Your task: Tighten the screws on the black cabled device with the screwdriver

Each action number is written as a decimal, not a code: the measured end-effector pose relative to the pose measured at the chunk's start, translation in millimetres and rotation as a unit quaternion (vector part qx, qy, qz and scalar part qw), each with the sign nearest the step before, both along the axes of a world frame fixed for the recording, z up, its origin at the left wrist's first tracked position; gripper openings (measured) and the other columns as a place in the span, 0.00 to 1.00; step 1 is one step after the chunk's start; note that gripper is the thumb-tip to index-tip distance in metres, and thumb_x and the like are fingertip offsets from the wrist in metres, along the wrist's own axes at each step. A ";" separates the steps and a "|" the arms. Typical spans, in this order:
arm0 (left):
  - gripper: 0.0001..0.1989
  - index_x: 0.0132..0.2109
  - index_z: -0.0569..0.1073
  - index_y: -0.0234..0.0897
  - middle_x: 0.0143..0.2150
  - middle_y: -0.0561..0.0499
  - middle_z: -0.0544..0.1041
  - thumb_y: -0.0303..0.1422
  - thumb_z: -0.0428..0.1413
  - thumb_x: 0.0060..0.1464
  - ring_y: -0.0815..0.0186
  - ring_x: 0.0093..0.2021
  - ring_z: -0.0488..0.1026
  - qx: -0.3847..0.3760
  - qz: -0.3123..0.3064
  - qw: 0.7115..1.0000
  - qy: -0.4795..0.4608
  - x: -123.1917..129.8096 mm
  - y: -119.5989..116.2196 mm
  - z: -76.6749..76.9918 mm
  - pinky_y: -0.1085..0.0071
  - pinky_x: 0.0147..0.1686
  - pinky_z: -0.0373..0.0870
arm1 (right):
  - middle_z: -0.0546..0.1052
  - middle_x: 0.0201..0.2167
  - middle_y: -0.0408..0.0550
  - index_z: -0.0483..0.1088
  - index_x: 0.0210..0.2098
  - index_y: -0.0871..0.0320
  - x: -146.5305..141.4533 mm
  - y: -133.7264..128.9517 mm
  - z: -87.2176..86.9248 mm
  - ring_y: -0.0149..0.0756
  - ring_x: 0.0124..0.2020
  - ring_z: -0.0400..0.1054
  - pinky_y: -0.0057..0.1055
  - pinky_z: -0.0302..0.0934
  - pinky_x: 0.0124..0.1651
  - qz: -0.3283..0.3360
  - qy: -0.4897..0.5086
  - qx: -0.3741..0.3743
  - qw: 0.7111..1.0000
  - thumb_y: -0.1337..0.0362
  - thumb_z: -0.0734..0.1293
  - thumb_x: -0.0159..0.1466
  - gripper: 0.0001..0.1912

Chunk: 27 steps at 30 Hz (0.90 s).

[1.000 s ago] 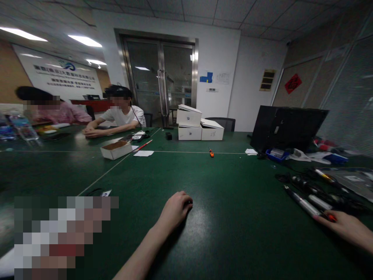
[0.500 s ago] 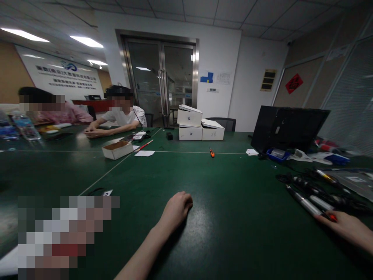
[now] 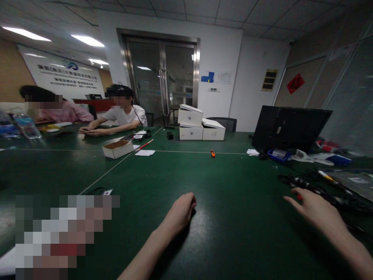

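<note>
My left hand (image 3: 184, 205) rests on the green table (image 3: 233, 233) near the middle, its fingers curled inward and nothing visible in them. Over to the right, my right hand (image 3: 316, 205) is above the table beside black cables (image 3: 346, 204). Its thumb points left, and a small red end (image 3: 299, 197) shows between thumb and forefinger. It looks like the end of the silver, red-ended tool seen there earlier; the hand hides the rest. An orange-handled screwdriver (image 3: 212, 152) lies farther forward, apart from both hands.
White boxes (image 3: 190, 133) are stacked at the back. A black monitor (image 3: 288, 128) and a blue tray (image 3: 279, 155) stand at the right. An open white box (image 3: 117, 150) sits left of centre. Two people (image 3: 124, 112) are seated at the far left. Blurred blocks cover the near left.
My right hand has moved left and forward, away from the cables, and the silver tool is no longer seen on the table. My left hand has shifted slightly right.
</note>
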<state>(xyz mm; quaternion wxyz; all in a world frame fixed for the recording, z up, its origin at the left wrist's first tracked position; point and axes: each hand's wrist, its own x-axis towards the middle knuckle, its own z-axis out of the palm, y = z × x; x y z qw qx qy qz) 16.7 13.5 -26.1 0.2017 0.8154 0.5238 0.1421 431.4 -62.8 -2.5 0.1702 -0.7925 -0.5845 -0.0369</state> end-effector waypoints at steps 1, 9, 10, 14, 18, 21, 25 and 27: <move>0.06 0.40 0.70 0.37 0.41 0.46 0.77 0.25 0.49 0.63 0.61 0.42 0.73 -0.006 -0.009 1.000 -0.010 1.5 -2.0 1.9 0.70 0.42 0.67 | 0.79 0.46 0.64 0.76 0.48 0.60 -25.5 4.5 7.6 0.52 0.44 0.77 0.45 0.71 0.43 0.044 0.002 -0.028 0.999 0.54 0.62 0.64 0.20; 0.01 0.37 0.69 0.37 0.38 0.49 0.77 0.27 0.53 0.57 0.63 0.38 0.72 -0.079 -0.072 0.982 -0.156 3.5 -13.2 6.9 0.71 0.40 0.67 | 0.79 0.44 0.50 0.73 0.46 0.57 -193.7 29.0 25.8 0.42 0.40 0.77 0.35 0.70 0.41 0.361 -0.088 -0.081 0.925 0.67 0.63 0.68 0.09; 0.01 0.37 0.69 0.37 0.38 0.50 0.76 0.27 0.53 0.57 0.64 0.38 0.72 -0.078 -0.077 0.980 -0.164 3.3 -12.5 4.7 0.71 0.40 0.66 | 0.78 0.42 0.51 0.73 0.45 0.58 -205.1 31.5 21.1 0.42 0.38 0.77 0.34 0.69 0.38 0.384 -0.114 -0.073 0.913 0.68 0.62 0.68 0.09; 0.03 0.36 0.67 0.37 0.36 0.51 0.75 0.25 0.51 0.55 0.65 0.37 0.70 -0.057 -0.089 0.979 -0.173 3.8 -9.9 -3.5 0.73 0.38 0.65 | 0.77 0.43 0.52 0.70 0.47 0.59 -230.7 37.4 -3.3 0.40 0.37 0.77 0.31 0.66 0.33 0.455 -0.155 -0.027 0.876 0.73 0.58 0.69 0.12; 0.07 0.38 0.65 0.37 0.36 0.52 0.73 0.22 0.47 0.53 0.66 0.37 0.70 -0.054 -0.113 0.977 -0.171 3.8 -13.4 -2.9 0.74 0.38 0.65 | 0.76 0.48 0.54 0.69 0.46 0.60 -234.7 33.7 -18.0 0.39 0.39 0.76 0.30 0.65 0.34 0.488 -0.145 -0.033 0.860 0.73 0.58 0.68 0.12; 0.09 0.41 0.65 0.37 0.38 0.51 0.74 0.22 0.47 0.55 0.65 0.38 0.71 -0.075 -0.131 0.975 -0.160 2.8 -17.4 1.2 0.74 0.39 0.65 | 0.76 0.49 0.52 0.70 0.45 0.59 -231.6 30.1 -17.2 0.37 0.38 0.76 0.29 0.63 0.33 0.485 -0.130 -0.051 0.864 0.74 0.59 0.66 0.12; 0.10 0.43 0.65 0.38 0.41 0.51 0.75 0.21 0.47 0.55 0.65 0.41 0.71 -0.096 -0.140 0.974 -0.152 1.7 -19.8 5.1 0.73 0.42 0.66 | 0.76 0.49 0.51 0.70 0.45 0.58 -227.3 28.6 -11.7 0.37 0.37 0.76 0.29 0.62 0.32 0.492 -0.117 -0.071 0.860 0.73 0.60 0.65 0.12; 0.10 0.42 0.65 0.38 0.41 0.51 0.74 0.21 0.47 0.55 0.65 0.42 0.71 -0.099 -0.140 0.974 -0.149 1.8 -20.2 5.9 0.74 0.42 0.66 | 0.76 0.48 0.50 0.70 0.46 0.57 -226.1 29.0 -11.3 0.36 0.36 0.76 0.29 0.61 0.32 0.494 -0.116 -0.072 0.859 0.73 0.60 0.65 0.12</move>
